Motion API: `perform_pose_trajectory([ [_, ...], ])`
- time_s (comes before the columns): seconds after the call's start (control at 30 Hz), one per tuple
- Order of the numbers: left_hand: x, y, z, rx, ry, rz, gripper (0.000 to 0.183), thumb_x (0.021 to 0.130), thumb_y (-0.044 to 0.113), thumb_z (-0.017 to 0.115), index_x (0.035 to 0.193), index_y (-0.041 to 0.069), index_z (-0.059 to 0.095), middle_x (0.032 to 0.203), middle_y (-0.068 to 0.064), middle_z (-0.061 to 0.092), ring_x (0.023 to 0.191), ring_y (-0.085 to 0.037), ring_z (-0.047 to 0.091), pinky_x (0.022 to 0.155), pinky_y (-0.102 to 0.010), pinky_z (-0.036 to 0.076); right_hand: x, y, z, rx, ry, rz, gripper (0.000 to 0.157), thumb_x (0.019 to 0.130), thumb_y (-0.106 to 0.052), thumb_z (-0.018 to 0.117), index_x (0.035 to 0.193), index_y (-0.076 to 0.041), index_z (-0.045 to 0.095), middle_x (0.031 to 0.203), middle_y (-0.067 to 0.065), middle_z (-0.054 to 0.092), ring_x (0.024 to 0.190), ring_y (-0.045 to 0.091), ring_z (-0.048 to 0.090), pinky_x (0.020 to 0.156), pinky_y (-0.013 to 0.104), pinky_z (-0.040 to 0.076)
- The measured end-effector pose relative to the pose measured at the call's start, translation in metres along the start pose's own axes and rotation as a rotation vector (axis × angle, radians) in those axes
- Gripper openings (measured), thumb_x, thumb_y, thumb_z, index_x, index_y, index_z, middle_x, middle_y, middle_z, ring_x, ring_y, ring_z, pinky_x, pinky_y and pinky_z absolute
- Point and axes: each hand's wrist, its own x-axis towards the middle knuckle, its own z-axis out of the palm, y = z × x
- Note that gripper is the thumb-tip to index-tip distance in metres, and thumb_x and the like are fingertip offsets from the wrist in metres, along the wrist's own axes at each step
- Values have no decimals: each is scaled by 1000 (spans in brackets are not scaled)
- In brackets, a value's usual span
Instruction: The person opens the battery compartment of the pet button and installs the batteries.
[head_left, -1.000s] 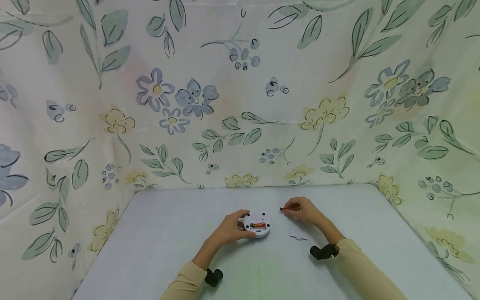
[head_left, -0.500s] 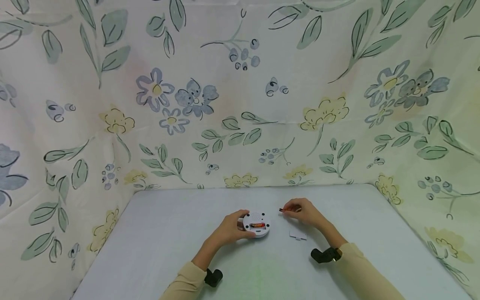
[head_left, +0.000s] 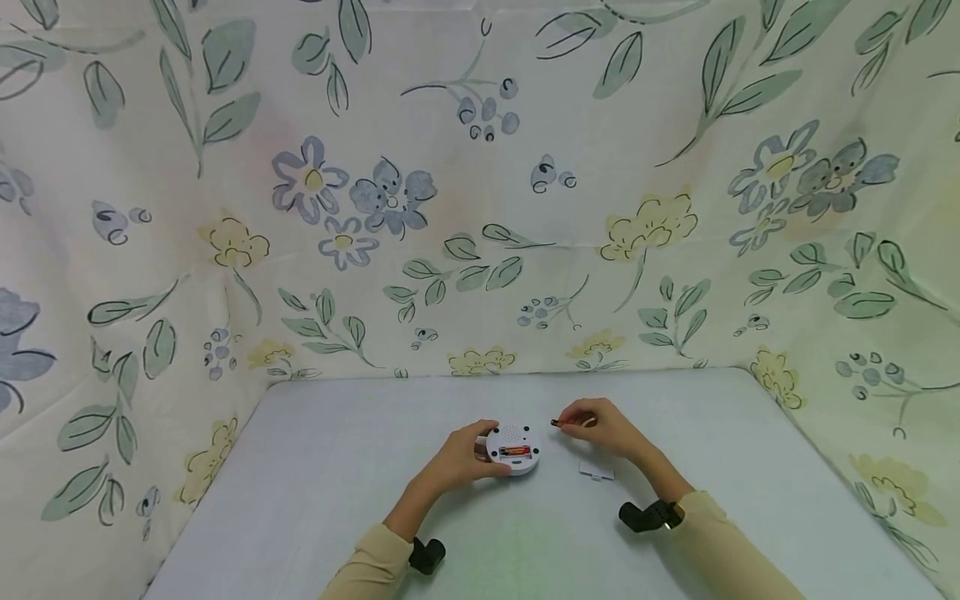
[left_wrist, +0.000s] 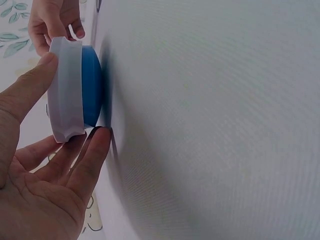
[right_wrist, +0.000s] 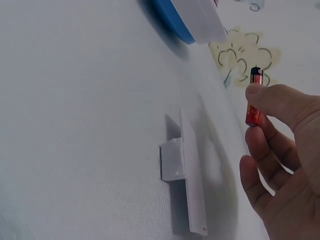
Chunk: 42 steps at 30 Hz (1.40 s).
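A round white device [head_left: 513,434] with a blue side turned toward the tabletop is held at the middle of a white table [head_left: 322,500], a red-and-orange battery [head_left: 514,451] lying in its exposed compartment. The person's left hand [head_left: 467,455] pinches the device's rim, thumb and fingers on opposite edges. Just to the right, the right hand [head_left: 604,427] pinches a small red battery with dark ends [right_wrist: 253,111] between thumb and fingers, above the table and apart from the device. A small white panel with a tab [head_left: 596,472] sits on the table below that hand.

Seen close from the wrists, the tabletop shows a fine, fabric-like texture, with soft shadows beneath the device and beside the panel; from above, a faint green tint crosses its near middle. Its far corners are rounded. Beyond the back edge and along both sides hangs a pale cloth [head_left: 480,317], lightly creased and printed with blue and yellow flowers, green leafy sprigs and clusters of blue berries. Pale yellow sleeves [head_left: 731,537] reach in from the near edge, a black camera [head_left: 427,556] at each wrist.
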Motion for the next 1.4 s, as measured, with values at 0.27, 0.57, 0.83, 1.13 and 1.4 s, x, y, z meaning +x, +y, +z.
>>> perform_pose_trajectory([
  [0.27, 0, 1, 0, 6, -1, 0, 78, 82, 24, 88, 145, -1, 50, 136, -15, 57, 109, -28, 64, 88, -42, 55, 0, -8, 6, 28, -22, -16, 12, 95, -8, 73, 108, -7, 75, 102, 2, 72, 88, 20, 65, 79, 32, 55],
  [0.57, 0, 2, -1, 11, 2, 0, 78, 83, 25, 88, 146, -1, 49, 135, -15, 58, 108, -26, 64, 88, -41, 55, 1, -30, 10, 76, -55, -54, 12, 95, 5, 68, 106, 6, 70, 103, 18, 70, 89, 33, 64, 79, 43, 56],
  [0.83, 2, 2, -1, 21, 2, 43, 77, 83, 23, 88, 144, -3, 50, 132, -13, 60, 105, -25, 66, 86, -37, 55, 3, -24, 14, 109, -59, -84, 12, 98, -3, 68, 109, -3, 71, 106, 14, 71, 94, 24, 68, 83, 34, 56],
  [1.13, 2, 1, -1, 14, -2, 31, 77, 83, 24, 88, 144, -2, 50, 133, -13, 60, 105, -24, 66, 87, -38, 55, 4, -29, 15, 143, -48, -41, 12, 99, -12, 69, 110, -9, 72, 107, 8, 72, 96, 32, 69, 84, 31, 56],
  [1.4, 2, -1, -1, 8, -8, 18, 78, 83, 26, 88, 145, -1, 50, 135, -13, 59, 107, -25, 65, 87, -39, 55, 2, -37, 16, 131, 24, -53, 14, 98, -9, 69, 112, -7, 73, 106, 4, 72, 94, 22, 69, 83, 29, 56],
])
